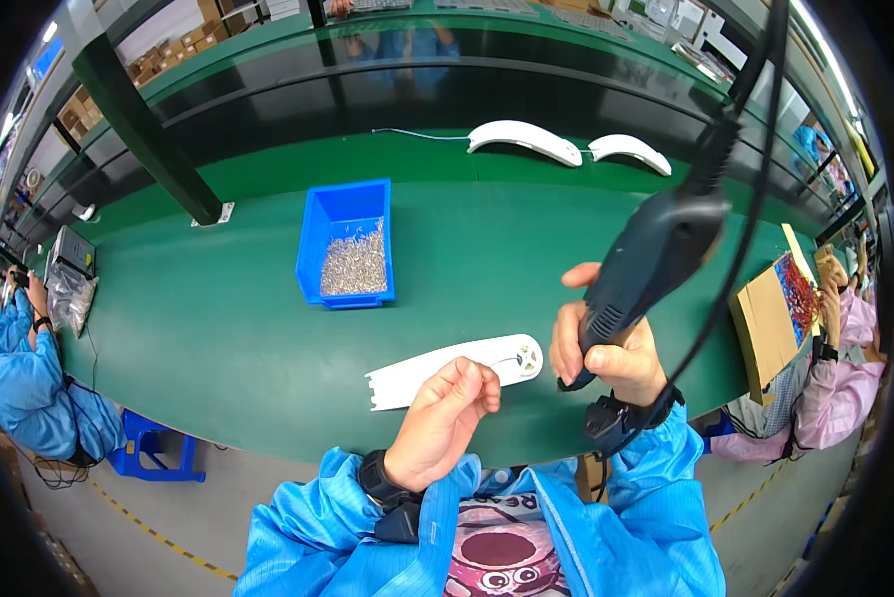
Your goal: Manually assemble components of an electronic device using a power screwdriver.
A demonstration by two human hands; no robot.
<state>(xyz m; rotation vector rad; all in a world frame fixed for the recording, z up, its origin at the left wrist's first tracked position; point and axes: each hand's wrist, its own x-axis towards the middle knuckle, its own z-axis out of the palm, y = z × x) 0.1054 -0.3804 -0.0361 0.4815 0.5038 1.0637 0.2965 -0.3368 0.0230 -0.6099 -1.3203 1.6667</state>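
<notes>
White plastic is what the work centres on: a long panel (pixel 482 352) lying on the green worktop (pixel 218 298) near its front edge, just beyond the left grip (pixel 442 408). That grip is narrow, thumb drawn to curled fingers; whether a small piece is pinched there I cannot tell. The right grip (pixel 611 348) is wrapped around a corded power driver (pixel 646 259), slanted nose-down just beside the panel's rounded end. With silvery screws (pixel 355 264) in a blue tray (pixel 352 204) farther back, the step seems to be preparing to fasten something at that end. The next move probably calls for steadying the panel and lining up the driver's nose squarely.
</notes>
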